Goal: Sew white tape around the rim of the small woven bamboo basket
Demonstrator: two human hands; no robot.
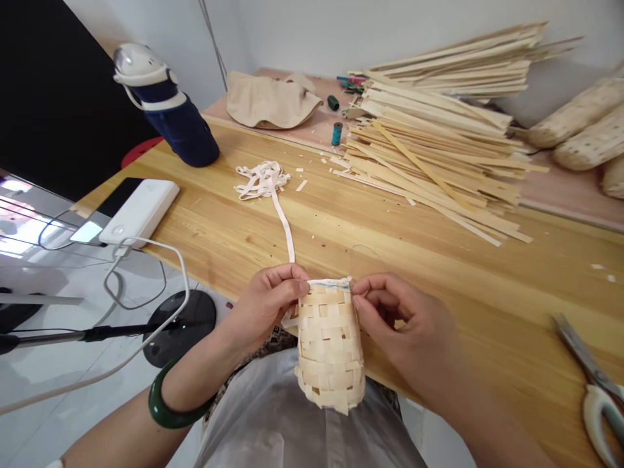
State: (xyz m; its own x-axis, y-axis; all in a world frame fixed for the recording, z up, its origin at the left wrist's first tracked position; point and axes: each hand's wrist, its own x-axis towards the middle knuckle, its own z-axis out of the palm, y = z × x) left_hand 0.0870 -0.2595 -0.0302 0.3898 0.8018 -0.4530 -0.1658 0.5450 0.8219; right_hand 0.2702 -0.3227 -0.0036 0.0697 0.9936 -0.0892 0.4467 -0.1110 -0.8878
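Wooden table point(390, 240) ahead, we sit at near edge. Head view: our left hand point(270, 296) pinches rim of woven basket point(331, 351), white tape point(288, 227) running into same pinch. Right hand point(404, 331) pinches opposite rim side. Basket held over our lap, against table edge. Strip pile point(439, 149) far right; scissors point(595, 383) near right.

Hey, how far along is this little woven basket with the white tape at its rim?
Done: the woven basket looks fully woven. In hand: left hand and right hand pinch its rim, where white tape shows bluish stitching. Left, probably: the tape trails loose to a bundle on the table, so the rim binding seems unfinished.
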